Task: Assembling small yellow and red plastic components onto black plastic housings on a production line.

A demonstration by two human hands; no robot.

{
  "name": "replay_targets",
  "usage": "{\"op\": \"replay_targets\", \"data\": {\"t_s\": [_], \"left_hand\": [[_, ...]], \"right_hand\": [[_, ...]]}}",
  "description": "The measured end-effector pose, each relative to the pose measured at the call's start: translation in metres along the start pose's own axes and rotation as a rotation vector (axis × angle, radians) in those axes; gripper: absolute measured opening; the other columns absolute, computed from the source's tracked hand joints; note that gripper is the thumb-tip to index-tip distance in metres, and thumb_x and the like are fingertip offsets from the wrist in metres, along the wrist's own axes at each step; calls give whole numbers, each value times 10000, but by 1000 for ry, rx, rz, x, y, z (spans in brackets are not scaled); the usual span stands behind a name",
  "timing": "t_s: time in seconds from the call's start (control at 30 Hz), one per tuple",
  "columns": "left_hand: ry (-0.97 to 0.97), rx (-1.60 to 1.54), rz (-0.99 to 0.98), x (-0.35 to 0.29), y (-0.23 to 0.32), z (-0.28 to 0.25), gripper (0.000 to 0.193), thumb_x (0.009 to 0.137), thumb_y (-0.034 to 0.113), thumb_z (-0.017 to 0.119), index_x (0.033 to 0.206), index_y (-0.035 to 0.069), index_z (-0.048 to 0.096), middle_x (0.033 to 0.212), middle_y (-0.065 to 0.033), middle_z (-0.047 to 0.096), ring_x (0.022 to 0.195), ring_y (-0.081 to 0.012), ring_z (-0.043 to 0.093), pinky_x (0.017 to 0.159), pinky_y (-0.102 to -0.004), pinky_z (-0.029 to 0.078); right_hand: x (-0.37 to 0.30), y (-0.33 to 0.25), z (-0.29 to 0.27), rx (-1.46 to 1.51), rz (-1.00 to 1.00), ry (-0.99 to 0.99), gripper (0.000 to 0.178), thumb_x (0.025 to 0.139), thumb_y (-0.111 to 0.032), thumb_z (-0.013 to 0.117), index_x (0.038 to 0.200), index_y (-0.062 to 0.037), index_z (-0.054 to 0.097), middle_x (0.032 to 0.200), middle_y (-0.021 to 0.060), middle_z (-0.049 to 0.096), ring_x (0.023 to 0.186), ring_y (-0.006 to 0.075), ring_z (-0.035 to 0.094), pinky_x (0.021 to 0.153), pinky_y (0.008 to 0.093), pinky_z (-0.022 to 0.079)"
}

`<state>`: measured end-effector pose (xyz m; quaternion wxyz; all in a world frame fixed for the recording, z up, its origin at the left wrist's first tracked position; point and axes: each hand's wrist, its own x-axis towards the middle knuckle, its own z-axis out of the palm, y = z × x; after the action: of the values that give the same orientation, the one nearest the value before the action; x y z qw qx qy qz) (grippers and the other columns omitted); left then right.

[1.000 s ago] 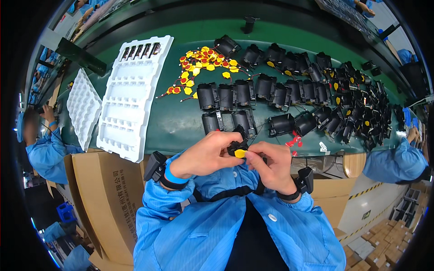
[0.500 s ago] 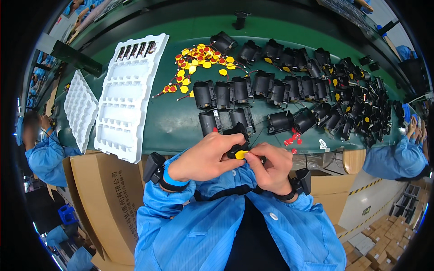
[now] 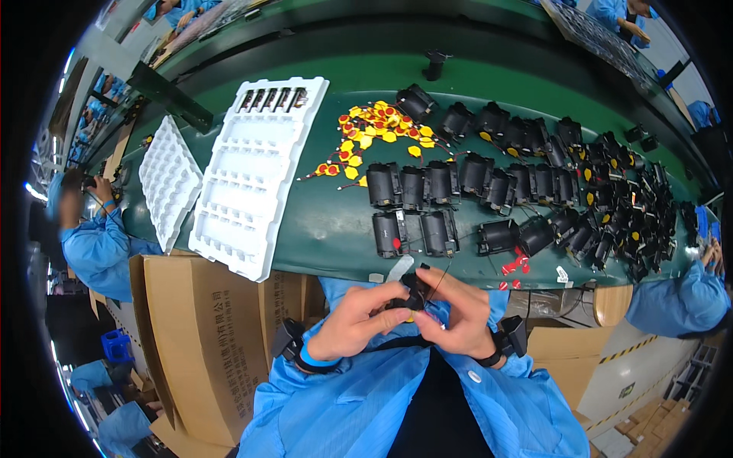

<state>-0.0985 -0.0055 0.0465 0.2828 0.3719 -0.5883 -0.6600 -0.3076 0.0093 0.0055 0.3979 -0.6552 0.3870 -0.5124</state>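
Observation:
In front of my chest, just off the table's near edge, both hands hold a small black plastic housing (image 3: 413, 291). My left hand (image 3: 357, 319) grips its left side, thumb and fingers closed round it. My right hand (image 3: 460, 314) pinches it from the right, with a thin black wire showing above the fingers. A bit of yellow shows under the housing between the thumbs; most of it is hidden. Beyond the hands, similar black housings (image 3: 439, 233) stand in rows. Farther off lies a pile of yellow and red round pieces with thin wires (image 3: 382, 126).
To the left, a white plastic tray (image 3: 248, 179) holds several dark parts at its far end, beside a second white tray (image 3: 169, 179). Red pieces (image 3: 516, 263) lie near the table edge. A cardboard box (image 3: 202, 336) stands below left. Other people sit at both sides.
My view has shifted, so the table's things sit farther right and lower. The housing has turned in my hands, and the yellow piece that showed plainly is now mostly covered.

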Motion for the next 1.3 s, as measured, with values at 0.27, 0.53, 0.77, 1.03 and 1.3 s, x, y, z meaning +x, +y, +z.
{"op": "replay_targets", "data": {"t_s": [0.27,0.53,0.77,1.03,1.3], "left_hand": [[99,558,315,-14,24,-46,186,884,97,707,1010,16,598,826,-184,605,721,-369,601,639,-425,482],[242,1188,135,8,16,-97,255,872,158,703,1043,29,565,791,-186,599,815,-387,635,677,-463,508],[514,1338,88,44,47,-140,226,889,191,692,1012,31,592,784,-178,649,771,-386,663,649,-477,511],[289,1582,108,111,-21,-173,90,807,44,580,869,-16,606,759,-193,687,707,-371,694,615,-468,543],[677,580,315,21,45,-118,54,886,21,663,925,-12,683,745,-106,694,654,-153,689,592,-293,518]], "right_hand": [[36,-20,1,-104,-204,-110,632,738,-165,844,1269,84,611,1292,343,588,1167,406,646,968,409,516],[26,-21,-36,-102,-58,83,370,748,1,706,1086,142,651,1163,336,658,1118,415,660,1004,447,492],[-2,-6,-27,127,122,74,198,788,64,661,976,124,662,995,263,719,907,321,722,843,380,570],[8,-1,1,62,-49,-90,154,790,58,692,941,83,677,941,197,739,870,308,737,783,360,579],[1,7,-17,72,120,16,97,835,62,657,929,67,676,896,175,740,823,278,729,769,336,565]]}}
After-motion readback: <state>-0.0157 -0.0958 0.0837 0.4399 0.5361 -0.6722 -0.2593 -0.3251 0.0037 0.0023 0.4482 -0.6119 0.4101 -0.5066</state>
